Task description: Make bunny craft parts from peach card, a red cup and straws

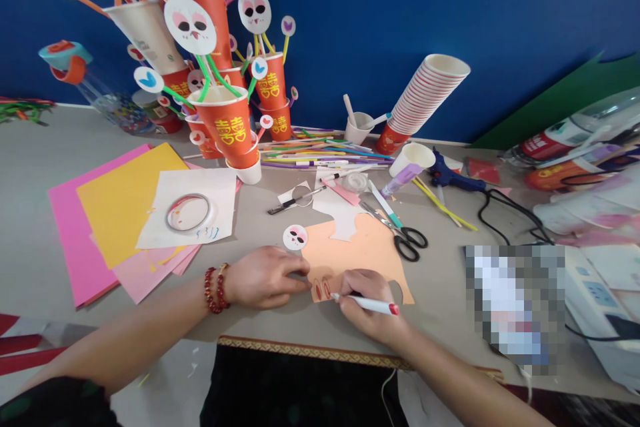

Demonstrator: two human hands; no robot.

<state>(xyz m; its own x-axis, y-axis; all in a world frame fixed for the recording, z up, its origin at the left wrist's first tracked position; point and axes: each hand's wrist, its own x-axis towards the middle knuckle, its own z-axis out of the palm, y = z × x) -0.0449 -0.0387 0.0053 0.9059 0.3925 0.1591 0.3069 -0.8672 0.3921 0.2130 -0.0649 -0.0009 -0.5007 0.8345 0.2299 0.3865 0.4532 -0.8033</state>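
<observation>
And now the marker [373, 305] is gripped by the right hand [376, 320], tip at red ovals [327, 288] on peach paper [367, 250], its edge touched by the unclenched left hand [263, 277].

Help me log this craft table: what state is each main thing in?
Peach paper: cut into, drawn on
Marker: held, tip at the paper
Right hand: gripping the marker
Left hand: at the paper's edge
Scissors: lying unheld
Tape roll: lying flat
Cup stack: nested
</observation>
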